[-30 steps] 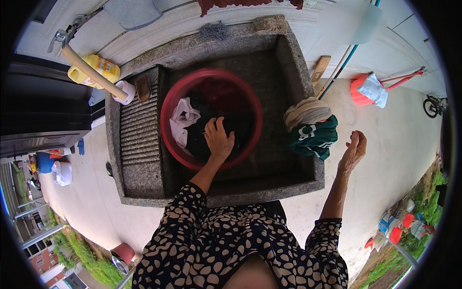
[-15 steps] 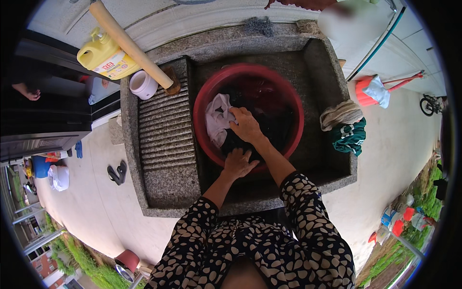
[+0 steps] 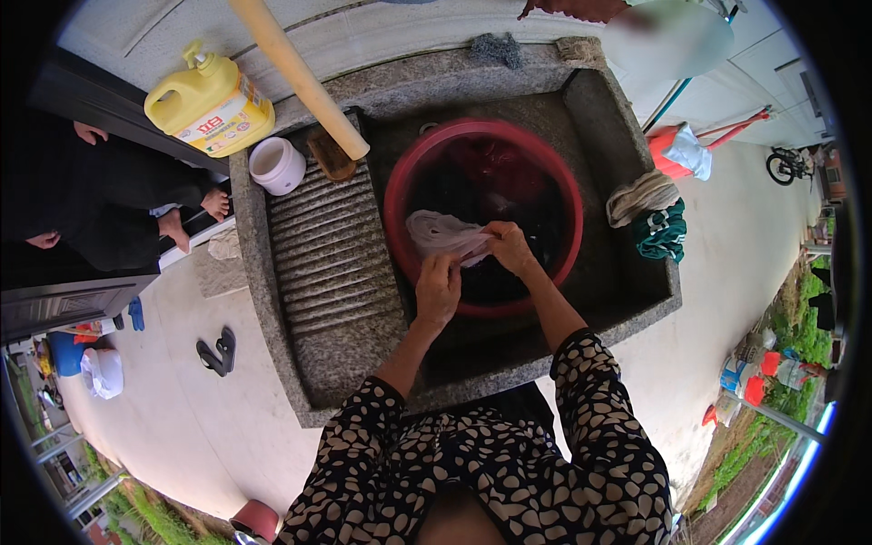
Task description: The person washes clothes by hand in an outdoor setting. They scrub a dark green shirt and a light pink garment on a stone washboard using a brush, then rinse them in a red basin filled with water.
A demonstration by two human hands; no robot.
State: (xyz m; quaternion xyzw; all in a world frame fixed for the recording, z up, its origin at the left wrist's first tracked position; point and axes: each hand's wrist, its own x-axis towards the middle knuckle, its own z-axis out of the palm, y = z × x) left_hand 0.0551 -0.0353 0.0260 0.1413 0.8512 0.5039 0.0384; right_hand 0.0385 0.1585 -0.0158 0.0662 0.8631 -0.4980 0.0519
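Note:
Both my hands grip a wet, pale pinkish-white cloth [image 3: 441, 232] above the red basin [image 3: 576, 195]. Its kind of garment is not clear. My left hand [image 3: 440, 291] pinches its lower edge near the basin's near-left rim. On the cloth's right end, the fingers of my right hand [image 3: 511, 247] are closed. Dark laundry [image 3: 454, 195] lies in water in the basin, with a dark red piece [image 3: 490, 163] toward the far side. Around the basin is a stone sink [image 3: 627, 313], whose ribbed washboard [image 3: 331, 232] slopes on the left.
A yellow jug [image 3: 211, 104], a white pot [image 3: 277, 166], a scrubbing brush [image 3: 329, 154] and a pale pole [image 3: 300, 73] are at the back left. Beige [image 3: 640, 198] and green cloths [image 3: 660, 232] hang over the right rim. Another person [image 3: 100, 195] is at the left; slippers [image 3: 216, 352] lie on the floor.
The pale cloth has been lifted from the basin's left side and gathered between both hands. My right hand has moved right and nearer. The other person shows more at the left.

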